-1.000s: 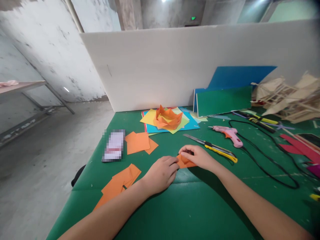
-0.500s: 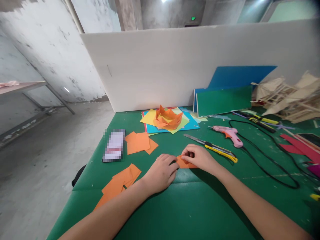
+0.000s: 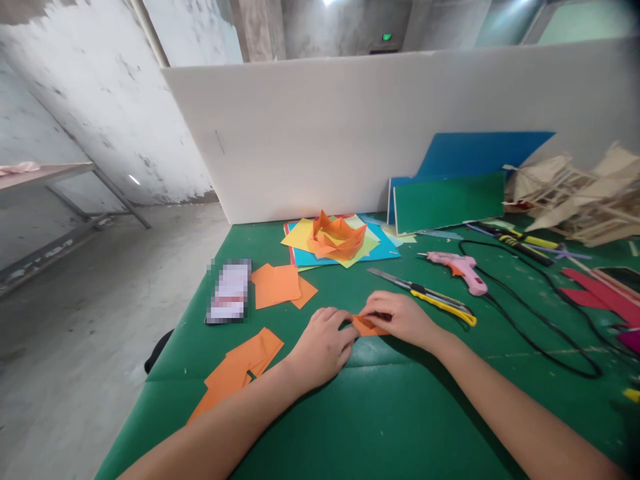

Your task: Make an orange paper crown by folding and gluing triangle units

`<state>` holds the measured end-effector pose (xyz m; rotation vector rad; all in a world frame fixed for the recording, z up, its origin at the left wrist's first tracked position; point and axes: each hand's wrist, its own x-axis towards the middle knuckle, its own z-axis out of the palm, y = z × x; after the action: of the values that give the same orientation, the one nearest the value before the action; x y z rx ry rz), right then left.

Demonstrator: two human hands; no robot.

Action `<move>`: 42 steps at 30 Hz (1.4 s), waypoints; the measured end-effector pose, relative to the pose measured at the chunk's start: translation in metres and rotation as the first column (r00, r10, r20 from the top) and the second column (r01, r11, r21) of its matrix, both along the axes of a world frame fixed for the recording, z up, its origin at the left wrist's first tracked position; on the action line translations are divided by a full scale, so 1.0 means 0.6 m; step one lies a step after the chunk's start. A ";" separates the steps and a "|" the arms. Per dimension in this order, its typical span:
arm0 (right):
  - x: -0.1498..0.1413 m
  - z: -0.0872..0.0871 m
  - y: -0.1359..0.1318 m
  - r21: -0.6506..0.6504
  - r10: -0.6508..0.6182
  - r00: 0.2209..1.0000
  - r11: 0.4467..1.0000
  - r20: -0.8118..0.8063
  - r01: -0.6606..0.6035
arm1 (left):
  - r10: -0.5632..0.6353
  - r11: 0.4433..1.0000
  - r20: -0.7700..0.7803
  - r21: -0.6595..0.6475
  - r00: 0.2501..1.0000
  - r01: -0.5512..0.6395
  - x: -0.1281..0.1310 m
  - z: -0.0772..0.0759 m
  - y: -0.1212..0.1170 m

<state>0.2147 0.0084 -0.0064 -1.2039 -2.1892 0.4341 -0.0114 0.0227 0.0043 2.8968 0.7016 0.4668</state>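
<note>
A small folded orange paper piece (image 3: 367, 325) lies on the green table (image 3: 380, 413), between my two hands. My left hand (image 3: 324, 345) rests knuckles up at its left end, fingers curled and fingertips pressed on the paper. My right hand (image 3: 400, 315) covers the paper's right part, fingers bent and pinching its upper edge. Most of the piece is hidden under the fingers.
Orange paper squares (image 3: 278, 285) and more orange sheets (image 3: 235, 372) lie to the left. A folded orange crown (image 3: 336, 237) sits on coloured sheets at the back. A yellow utility knife (image 3: 430, 297), a pink glue gun (image 3: 461, 269), a black cable (image 3: 545, 340) and wooden models (image 3: 575, 197) lie right.
My right hand's fingers have slid slightly left and lower over the orange piece, covering more of it. My left hand has barely moved.
</note>
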 end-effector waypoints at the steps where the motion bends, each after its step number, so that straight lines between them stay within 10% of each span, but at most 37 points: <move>1: 0.002 -0.002 0.000 0.009 0.010 1.000 1.000 0.009 -0.010 | 0.004 1.000 0.001 -0.001 1.000 -0.004 0.000 0.000 0.000; 18: 0.005 0.012 -0.001 -0.035 0.082 0.986 0.996 0.143 -0.077 | 0.005 1.000 -0.018 -0.016 1.000 -0.005 0.003 0.004 -0.003; 28: -0.009 -0.002 0.007 -0.133 -0.155 0.987 0.980 -0.027 0.150 | -0.059 0.997 0.066 -0.045 0.996 0.062 0.004 -0.001 0.000; 42: -0.019 0.011 0.003 -0.152 -0.167 0.986 0.974 0.007 0.166 | -0.075 0.996 0.046 -0.055 0.996 0.077 0.005 0.000 0.000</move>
<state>0.2030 0.0103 0.0000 -1.4531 -2.0599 0.5406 -0.0087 0.0229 0.0041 2.8393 0.5864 0.4923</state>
